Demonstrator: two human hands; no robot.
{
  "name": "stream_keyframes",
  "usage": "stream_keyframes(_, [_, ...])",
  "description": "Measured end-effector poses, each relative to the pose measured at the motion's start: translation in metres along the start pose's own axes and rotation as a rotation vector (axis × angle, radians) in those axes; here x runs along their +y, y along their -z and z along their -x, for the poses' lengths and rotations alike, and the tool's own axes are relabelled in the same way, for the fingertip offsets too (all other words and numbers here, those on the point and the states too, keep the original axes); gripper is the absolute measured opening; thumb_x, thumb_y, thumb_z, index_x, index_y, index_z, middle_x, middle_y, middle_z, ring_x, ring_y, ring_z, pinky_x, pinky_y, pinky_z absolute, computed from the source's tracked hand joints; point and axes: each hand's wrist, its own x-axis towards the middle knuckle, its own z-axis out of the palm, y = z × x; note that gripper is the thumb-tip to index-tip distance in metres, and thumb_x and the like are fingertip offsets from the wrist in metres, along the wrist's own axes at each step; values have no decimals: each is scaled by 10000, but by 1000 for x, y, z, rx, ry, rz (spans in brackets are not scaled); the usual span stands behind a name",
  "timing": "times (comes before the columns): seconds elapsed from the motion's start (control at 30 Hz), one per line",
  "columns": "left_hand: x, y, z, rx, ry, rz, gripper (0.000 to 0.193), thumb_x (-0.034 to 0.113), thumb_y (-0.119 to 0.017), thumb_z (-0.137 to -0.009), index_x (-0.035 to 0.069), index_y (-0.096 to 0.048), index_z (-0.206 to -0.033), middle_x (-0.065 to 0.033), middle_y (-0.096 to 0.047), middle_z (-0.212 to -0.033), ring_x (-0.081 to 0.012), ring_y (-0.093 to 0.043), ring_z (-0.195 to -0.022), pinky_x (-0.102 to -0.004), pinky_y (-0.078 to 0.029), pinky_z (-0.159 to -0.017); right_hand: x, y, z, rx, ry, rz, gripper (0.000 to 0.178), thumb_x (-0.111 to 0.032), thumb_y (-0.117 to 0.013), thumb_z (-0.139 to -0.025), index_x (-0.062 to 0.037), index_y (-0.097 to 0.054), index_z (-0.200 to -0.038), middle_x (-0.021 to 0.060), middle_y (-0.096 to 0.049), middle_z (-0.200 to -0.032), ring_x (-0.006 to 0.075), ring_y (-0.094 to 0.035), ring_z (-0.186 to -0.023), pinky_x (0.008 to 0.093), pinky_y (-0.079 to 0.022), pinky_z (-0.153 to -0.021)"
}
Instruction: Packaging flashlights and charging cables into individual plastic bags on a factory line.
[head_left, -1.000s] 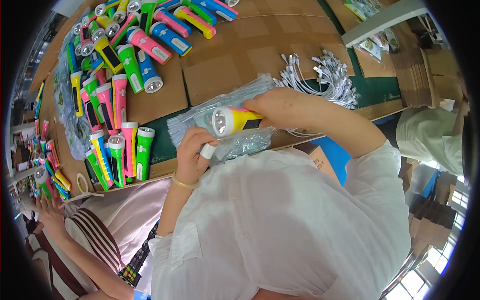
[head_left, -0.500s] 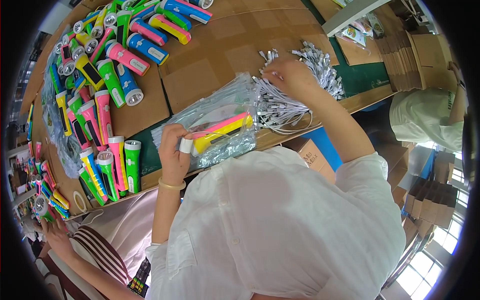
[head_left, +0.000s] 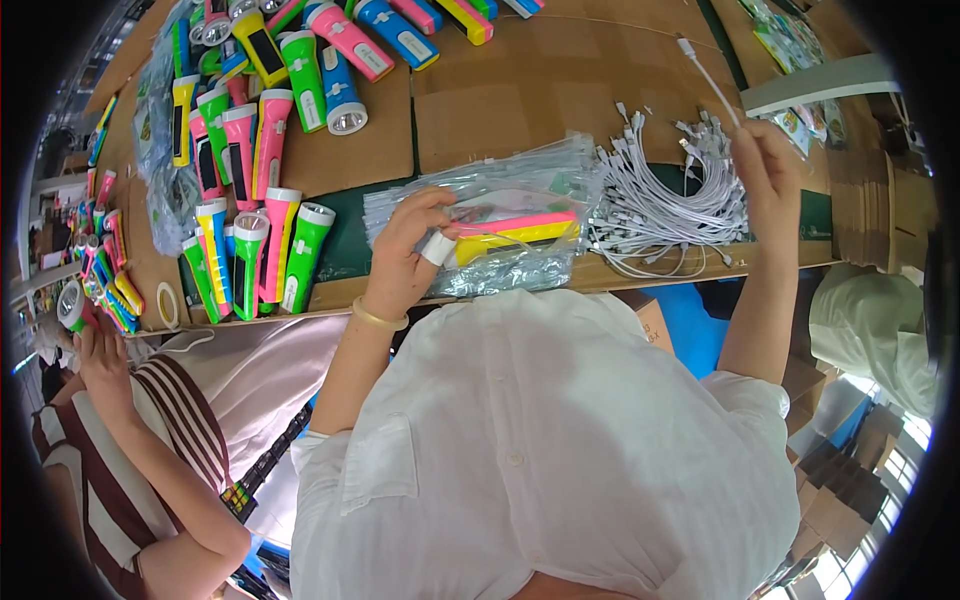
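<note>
Off the white cable bundle (head_left: 668, 200) and right of it moved the right hand (head_left: 768, 168), its fingers pinching one slim white plug-ended cable (head_left: 712, 84). Nearer the left hand (head_left: 408, 242), which gripped the clear plastic bag's (head_left: 525, 207) left end, the pink-and-yellow flashlight (head_left: 515, 237) lay inside, long axis left to right.

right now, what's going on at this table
A person in a white shirt is working with both hands. The right hand holds up a white cable near a bunch of similar cables on the table. The left hand is at the left end of a clear plastic bag, where a pink and yellow flashlight appears to lie inside. More colorful flashlights stand and lie to the left.
</note>
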Motion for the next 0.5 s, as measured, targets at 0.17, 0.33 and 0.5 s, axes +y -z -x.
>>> stream_keyframes(0.17, [4, 0, 0, 3, 29, -2, 118, 62, -695, -889, 25, -599, -946, -161, -672, -1220, -323, -637, -1144, -369, -485, -976, -55, -24, -5, -65, 241, -595, 168, -160, -533, -1041, -24, -596, -965, -18, -506, -734, 40, -366, -594, 206, -283, -542])
stream_keyframes(0.33, [2, 1, 6, 3, 59, 34, 126, 54, -702, -875, 26, -601, -945, -161, -670, -1229, -326, -634, -1155, -378, -488, -980, -47, -87, 8, -356, 30, -546, 80, -73, -602, -998, -13, -614, -946, -15, -544, -822, 45, -461, -702, 206, -356, -609])
stream_keyframes(0.5, [0, 3, 10, 18, 46, 98, 130, 53, -705, -868, 26, -605, -947, -169, -665, -1237, -339, -618, -1191, -393, -469, -1020, -16, -98, 15, -503, -202, -299, 138, -110, -661, -974, 0, -617, -901, -56, -542, -801, 16, -445, -708, 203, -361, -613])
